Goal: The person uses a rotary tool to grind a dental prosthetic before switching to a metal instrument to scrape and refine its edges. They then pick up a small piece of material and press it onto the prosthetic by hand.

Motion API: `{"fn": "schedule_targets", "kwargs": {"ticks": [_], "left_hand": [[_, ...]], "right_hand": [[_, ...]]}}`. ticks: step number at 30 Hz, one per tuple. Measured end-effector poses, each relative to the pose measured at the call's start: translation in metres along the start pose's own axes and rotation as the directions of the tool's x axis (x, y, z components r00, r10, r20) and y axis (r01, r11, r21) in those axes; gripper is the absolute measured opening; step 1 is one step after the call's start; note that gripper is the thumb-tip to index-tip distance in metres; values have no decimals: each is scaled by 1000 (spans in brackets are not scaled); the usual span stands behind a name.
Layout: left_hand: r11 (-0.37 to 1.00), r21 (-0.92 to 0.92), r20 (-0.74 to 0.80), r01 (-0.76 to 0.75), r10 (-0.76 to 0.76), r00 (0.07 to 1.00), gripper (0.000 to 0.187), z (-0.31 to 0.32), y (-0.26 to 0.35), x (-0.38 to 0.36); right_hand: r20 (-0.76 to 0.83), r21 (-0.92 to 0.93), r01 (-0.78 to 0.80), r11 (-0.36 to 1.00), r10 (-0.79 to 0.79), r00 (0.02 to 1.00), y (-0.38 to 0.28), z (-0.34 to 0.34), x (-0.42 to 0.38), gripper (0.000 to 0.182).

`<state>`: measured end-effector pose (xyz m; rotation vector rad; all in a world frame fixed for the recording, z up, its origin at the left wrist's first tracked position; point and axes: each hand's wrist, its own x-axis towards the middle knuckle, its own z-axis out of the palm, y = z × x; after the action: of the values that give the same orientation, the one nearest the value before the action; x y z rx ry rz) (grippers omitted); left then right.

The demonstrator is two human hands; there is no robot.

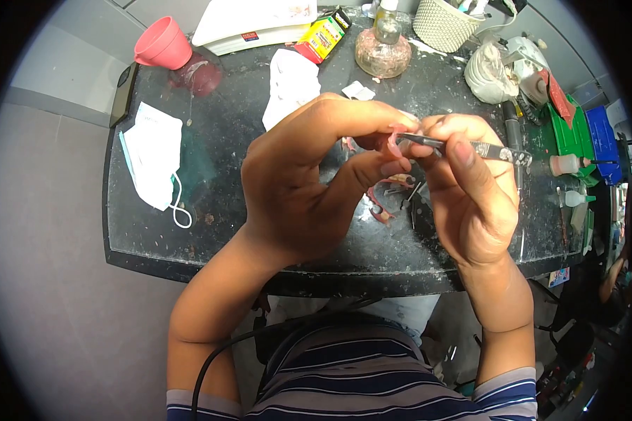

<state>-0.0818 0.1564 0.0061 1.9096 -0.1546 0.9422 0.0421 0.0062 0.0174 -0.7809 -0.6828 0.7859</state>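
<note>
Pinched between the thumb and fingers of my left hand [309, 158] is a small curved pink piece [395, 142], which looks like a denture base. My right hand [474, 182] is closed around a slim metal hand tool [495, 151] with a flat, speckled handle. Its narrow dark tip points left and meets the pink piece, or lies just in front of it. Both hands are raised above the dark bench, close together. Under them lies another pink denture piece [380, 212], partly hidden by my fingers, with thin metal bits beside it.
A face mask [153, 154] lies on the dark bench [211, 242] at left, near a phone [123, 95]. Along the back are a pink cup [163, 43], a white tray, a yellow-red box [323, 35], a glass burner [383, 52] and a woven basket [446, 24]. Green and blue bins [604, 133] stand right.
</note>
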Motion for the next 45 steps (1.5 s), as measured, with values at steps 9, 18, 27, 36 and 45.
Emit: {"fn": "schedule_targets", "kwargs": {"ticks": [9, 18, 27, 36, 45], "left_hand": [[1000, -4, 28, -2, 2, 1000, 33, 0, -2, -1], [1000, 1, 16, -24, 24, 1000, 29, 0, 1, -1], [991, -128, 41, -29, 35, 999, 27, 3, 4, 2], [955, -287, -6, 70, -75, 997, 26, 8, 7, 3], [933, -337, -35, 126, -146, 989, 27, 8, 13, 5]], "right_hand": [[14, 139, -75, 987, 73, 997, 2, -3, 1, 22], [133, 355, -153, 922, 112, 985, 4, -20, 8, 34], [-73, -52, 46, 998, -50, 996, -16, -8, 12, 37], [-305, -345, 107, 933, -219, 927, -12, 14, 7, 39], [187, -556, 339, 759, -283, 941, -19, -3, -1, 43]]}}
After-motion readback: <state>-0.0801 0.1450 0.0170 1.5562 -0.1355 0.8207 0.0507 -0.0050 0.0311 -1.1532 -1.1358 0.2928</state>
